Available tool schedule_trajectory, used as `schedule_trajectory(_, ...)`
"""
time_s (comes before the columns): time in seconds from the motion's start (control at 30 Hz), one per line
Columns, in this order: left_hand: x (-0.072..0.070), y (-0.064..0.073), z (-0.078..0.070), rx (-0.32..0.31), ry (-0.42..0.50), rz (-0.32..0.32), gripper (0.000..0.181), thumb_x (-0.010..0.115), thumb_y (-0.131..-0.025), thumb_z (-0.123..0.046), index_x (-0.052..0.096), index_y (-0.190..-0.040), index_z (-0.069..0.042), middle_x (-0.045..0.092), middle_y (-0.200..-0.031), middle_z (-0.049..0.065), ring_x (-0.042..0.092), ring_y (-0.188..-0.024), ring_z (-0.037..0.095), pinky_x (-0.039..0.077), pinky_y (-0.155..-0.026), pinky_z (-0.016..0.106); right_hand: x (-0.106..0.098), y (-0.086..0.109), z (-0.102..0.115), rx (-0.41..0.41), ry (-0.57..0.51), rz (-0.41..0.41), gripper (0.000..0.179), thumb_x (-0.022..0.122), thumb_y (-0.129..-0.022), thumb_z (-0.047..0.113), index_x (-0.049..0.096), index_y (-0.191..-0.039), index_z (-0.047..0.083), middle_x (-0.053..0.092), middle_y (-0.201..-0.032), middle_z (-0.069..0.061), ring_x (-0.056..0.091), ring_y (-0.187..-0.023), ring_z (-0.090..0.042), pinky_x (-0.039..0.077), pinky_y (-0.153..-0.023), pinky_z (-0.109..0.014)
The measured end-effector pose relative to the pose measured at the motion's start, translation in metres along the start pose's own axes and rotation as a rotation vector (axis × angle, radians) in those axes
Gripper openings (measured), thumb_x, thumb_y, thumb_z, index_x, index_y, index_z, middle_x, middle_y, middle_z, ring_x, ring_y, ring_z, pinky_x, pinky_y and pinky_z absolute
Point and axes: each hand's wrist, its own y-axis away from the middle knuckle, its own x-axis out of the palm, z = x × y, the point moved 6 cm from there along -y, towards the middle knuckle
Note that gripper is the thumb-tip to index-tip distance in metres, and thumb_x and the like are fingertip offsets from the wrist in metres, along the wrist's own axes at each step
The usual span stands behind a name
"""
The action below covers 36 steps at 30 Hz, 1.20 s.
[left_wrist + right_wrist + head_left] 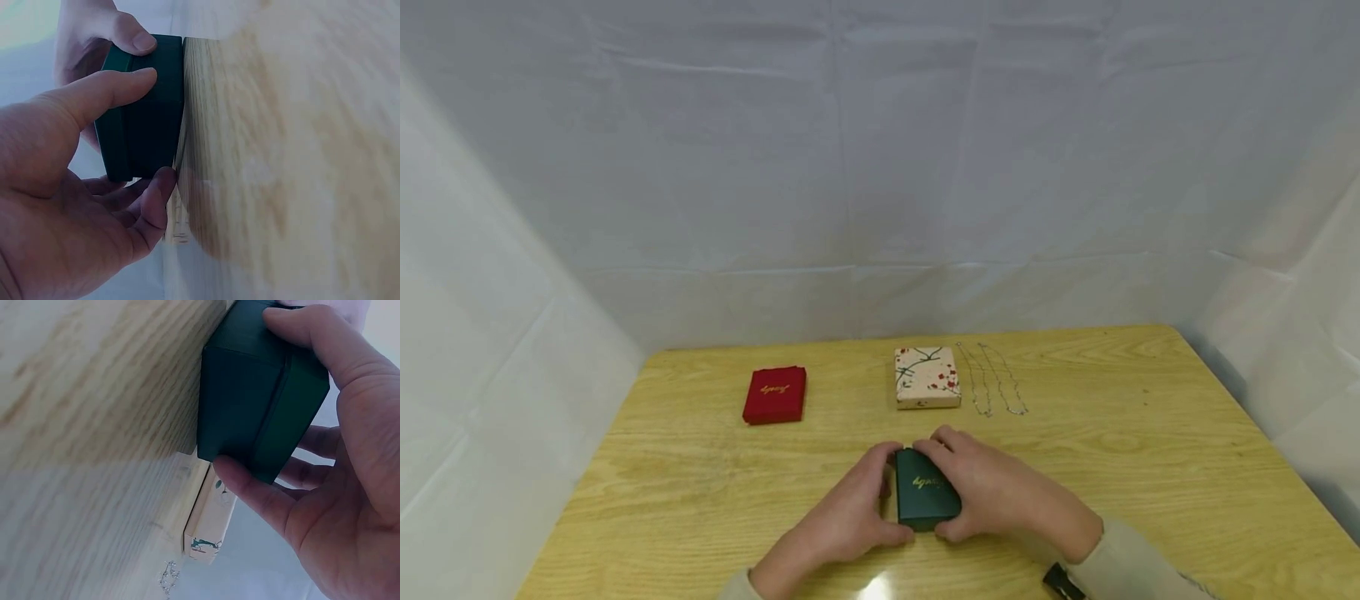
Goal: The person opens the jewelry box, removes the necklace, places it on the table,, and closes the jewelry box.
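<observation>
A dark green jewelry box point(921, 500) with gold lettering on its lid sits on the wooden table near the front, its lid in place. On its left side my left hand point(852, 510) holds it, thumb on the near face and fingers toward the far face. From the right, my right hand point(1000, 490) grips the box, covering part of the lid. In the left wrist view both thumbs press on the same face of the green box point(153, 119). The right wrist view shows the right thumb and a finger on opposite faces of the box point(240, 403).
Farther back on the wooden table point(1112, 450) lie a red jewelry box point(775, 395) at left and a cream box with a floral print point(927, 379) in the middle. Two thin silver chains point(996, 379) lie beside it. White cloth point(850, 167) hangs behind and at the sides.
</observation>
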Motion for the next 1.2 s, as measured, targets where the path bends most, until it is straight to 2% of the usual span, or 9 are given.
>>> schedule_trajectory(0.23, -0.0003, -0.0001, -0.0009, 0.012, -0.016, 0.004, 0.098, 0.096, -0.079, -0.022, 0.037, -0.155, -0.003, 0.052, -0.136, 0.005, 0.054, -0.108, 0.020, 0.050, -0.092, 0.033, 0.0031, -0.0004, 0.0000, 0.006, 0.013, 0.001, 0.094, 0.094, -0.077, 0.040, 0.049, -0.153, 0.009, 0.053, -0.131, -0.001, 0.058, -0.107, -0.011, 0.056, -0.092, -0.033)
schedule_trajectory(0.4, 0.0000, 0.0006, -0.0017, -0.010, -0.006, 0.016, 0.102, 0.095, -0.081, -0.032, 0.035, -0.157, -0.003, 0.051, -0.139, 0.006, 0.054, -0.109, 0.021, 0.050, -0.093, 0.035, 0.0045, 0.0001, -0.0014, 0.010, 0.006, -0.002, 0.093, 0.095, -0.077, 0.040, 0.050, -0.153, 0.011, 0.053, -0.131, 0.000, 0.058, -0.107, -0.011, 0.056, -0.091, -0.033)
schedule_trajectory(0.53, 0.0004, 0.0013, -0.0022, -0.026, 0.011, 0.024, 0.103, 0.094, -0.082, -0.038, 0.033, -0.159, -0.005, 0.048, -0.148, 0.009, 0.054, -0.117, 0.021, 0.050, -0.102, 0.040, 0.0050, 0.0004, -0.0020, -0.003, 0.040, -0.010, 0.093, 0.094, -0.078, 0.045, 0.050, -0.153, 0.012, 0.054, -0.132, 0.000, 0.058, -0.110, -0.013, 0.056, -0.093, -0.036)
schedule_trajectory(0.67, 0.0011, 0.0016, -0.0027, -0.024, 0.028, 0.031, 0.102, 0.091, -0.084, -0.041, 0.032, -0.160, -0.006, 0.044, -0.156, 0.012, 0.051, -0.131, 0.023, 0.046, -0.112, 0.046, 0.0053, 0.0011, -0.0021, -0.026, 0.104, -0.030, 0.093, 0.093, -0.078, 0.051, 0.051, -0.153, 0.013, 0.055, -0.134, 0.000, 0.055, -0.118, -0.016, 0.054, -0.100, -0.041)
schedule_trajectory(0.77, 0.0015, 0.0018, -0.0029, -0.024, 0.033, 0.038, 0.100, 0.090, -0.086, -0.041, 0.033, -0.160, -0.006, 0.043, -0.157, 0.012, 0.050, -0.135, 0.023, 0.045, -0.113, 0.046, 0.0062, 0.0011, -0.0025, -0.036, 0.135, -0.035, 0.094, 0.092, -0.078, 0.055, 0.052, -0.153, 0.014, 0.056, -0.136, 0.000, 0.053, -0.121, -0.017, 0.051, -0.104, -0.042)
schedule_trajectory(0.9, 0.0008, 0.0017, -0.0029, -0.021, 0.016, 0.043, 0.098, 0.089, -0.087, -0.041, 0.035, -0.160, -0.005, 0.045, -0.153, 0.010, 0.052, -0.128, 0.021, 0.047, -0.110, 0.044, 0.0075, 0.0004, -0.0031, -0.043, 0.157, -0.029, 0.095, 0.090, -0.078, 0.058, 0.051, -0.153, 0.015, 0.056, -0.136, 0.001, 0.052, -0.120, -0.017, 0.050, -0.105, -0.043)
schedule_trajectory(1.2, -0.0004, 0.0020, -0.0042, 0.007, -0.044, 0.040, 0.091, 0.090, -0.087, -0.040, 0.040, -0.156, -0.007, 0.048, -0.138, 0.001, 0.052, -0.111, 0.018, 0.050, -0.094, 0.032, 0.0089, -0.0002, -0.0028, -0.061, 0.162, -0.035, 0.095, 0.089, -0.078, 0.062, 0.053, -0.152, 0.015, 0.056, -0.133, 0.002, 0.051, -0.117, -0.016, 0.050, -0.103, -0.042)
